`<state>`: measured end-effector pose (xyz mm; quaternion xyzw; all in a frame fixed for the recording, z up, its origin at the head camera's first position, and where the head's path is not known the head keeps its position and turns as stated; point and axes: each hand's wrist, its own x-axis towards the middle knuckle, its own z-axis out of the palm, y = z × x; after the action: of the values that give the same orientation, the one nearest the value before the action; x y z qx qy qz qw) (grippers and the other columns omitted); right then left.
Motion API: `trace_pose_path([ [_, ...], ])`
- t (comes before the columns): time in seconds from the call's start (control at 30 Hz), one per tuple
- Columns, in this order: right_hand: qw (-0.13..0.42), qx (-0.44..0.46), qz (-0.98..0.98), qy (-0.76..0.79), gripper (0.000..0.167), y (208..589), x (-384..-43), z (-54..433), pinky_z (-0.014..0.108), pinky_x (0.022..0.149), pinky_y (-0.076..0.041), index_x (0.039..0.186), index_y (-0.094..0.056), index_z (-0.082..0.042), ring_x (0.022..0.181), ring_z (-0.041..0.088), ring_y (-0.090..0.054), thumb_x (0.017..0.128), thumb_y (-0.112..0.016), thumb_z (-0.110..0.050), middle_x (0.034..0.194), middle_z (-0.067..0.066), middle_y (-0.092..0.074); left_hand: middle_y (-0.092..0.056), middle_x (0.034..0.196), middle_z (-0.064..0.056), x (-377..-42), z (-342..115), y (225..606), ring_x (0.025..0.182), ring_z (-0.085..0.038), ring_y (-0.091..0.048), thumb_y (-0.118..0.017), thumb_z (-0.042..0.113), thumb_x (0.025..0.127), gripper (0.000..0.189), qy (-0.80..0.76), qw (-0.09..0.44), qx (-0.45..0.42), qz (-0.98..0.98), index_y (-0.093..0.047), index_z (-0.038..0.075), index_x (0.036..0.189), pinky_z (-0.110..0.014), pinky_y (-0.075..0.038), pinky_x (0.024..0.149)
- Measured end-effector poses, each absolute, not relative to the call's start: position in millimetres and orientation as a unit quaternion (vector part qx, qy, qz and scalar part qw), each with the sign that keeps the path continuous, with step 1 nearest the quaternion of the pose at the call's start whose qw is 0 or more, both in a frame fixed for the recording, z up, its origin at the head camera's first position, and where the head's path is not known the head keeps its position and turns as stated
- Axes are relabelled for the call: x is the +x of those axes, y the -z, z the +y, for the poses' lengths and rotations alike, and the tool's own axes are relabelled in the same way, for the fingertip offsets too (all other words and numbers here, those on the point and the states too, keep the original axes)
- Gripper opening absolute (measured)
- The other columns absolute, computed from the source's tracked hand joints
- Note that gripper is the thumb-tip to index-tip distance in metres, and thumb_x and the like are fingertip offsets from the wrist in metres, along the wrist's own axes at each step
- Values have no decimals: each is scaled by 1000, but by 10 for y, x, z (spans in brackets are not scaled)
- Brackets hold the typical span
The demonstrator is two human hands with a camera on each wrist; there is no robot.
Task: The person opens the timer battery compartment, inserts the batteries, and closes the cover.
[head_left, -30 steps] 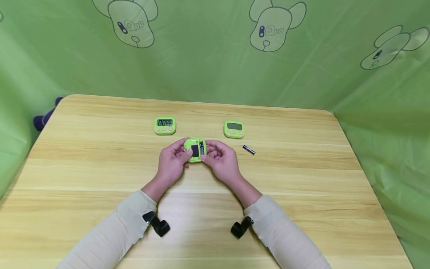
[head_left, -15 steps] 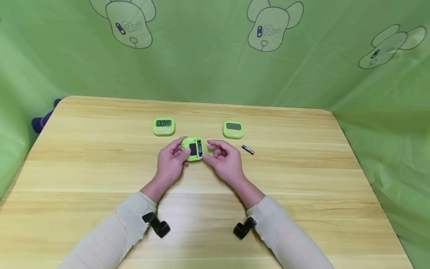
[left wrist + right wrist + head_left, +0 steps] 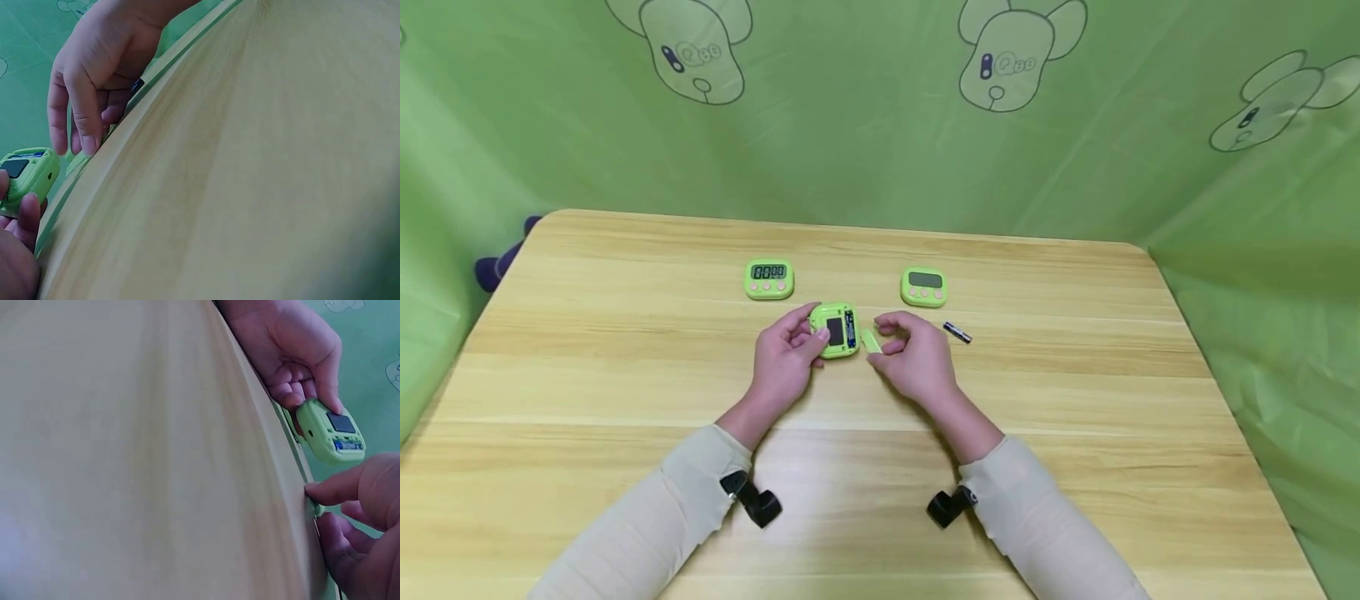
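Held timer: one, green, mid-table, back face turned up; its slot lies along the right side, long axis running away from the person, with a blue battery seated lengthwise. Left hand: grips the timer, thumb across its back. Right hand: thumb and fingers pinch a small green cover, just beside the timer and apart from it, long axis slanting toward the person's right. Loose battery: on the table, right of the right hand, similarly slanted.
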<state>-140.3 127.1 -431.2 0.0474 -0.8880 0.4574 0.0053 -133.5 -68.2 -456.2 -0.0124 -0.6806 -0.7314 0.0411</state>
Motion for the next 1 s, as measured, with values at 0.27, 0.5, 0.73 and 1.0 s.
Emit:
trace_pose_path([
  [0.27, 10, 23, -828, -560, 27, 4342, -1408, 1307, 22, 66, -55, 108, -73, -2, 74, 20, -65, 82, -79, 4, 87, 9, -72, -58, 83, -12, -1335, -681, 4558, 62, -12, -55, -68, -7, 90, 44, 726, 39, -9, -686, -60, -2, 133, -30, -59, 54],
  [0.5, 39, 42, -747, -663, 28, 4394, -1396, 1271, 23, 71, -57, 110, -68, 6, 79, 18, -64, 83, -72, 13, 88, 12, -68, -58, 83, -12, -1337, -688, 4575, 62, -14, -55, -69, -5, 91, 44, 722, 34, -14, -691, -60, -3, 133, -30, -59, 55],
  [0.73, 32, 64, -735, -674, 22, 4421, -1428, 1193, 24, 71, -58, 107, -69, 7, 77, 16, -65, 85, -73, 10, 91, 16, -68, -58, 84, -12, -1339, -689, 4576, 64, -13, -55, -69, -5, 90, 43, 728, 33, -16, -685, -62, -2, 132, -30, -59, 56],
  [1.0, 38, 74, -736, -672, 21, 4442, -1466, 1138, 19, 66, -56, 104, -69, 10, 73, 18, -62, 84, -74, 11, 90, 19, -67, -61, 84, -15, -1330, -686, 4547, 63, -12, -58, -67, -7, 90, 43, 735, 34, -23, -677, -59, -6, 132, -27, -58, 54],
])
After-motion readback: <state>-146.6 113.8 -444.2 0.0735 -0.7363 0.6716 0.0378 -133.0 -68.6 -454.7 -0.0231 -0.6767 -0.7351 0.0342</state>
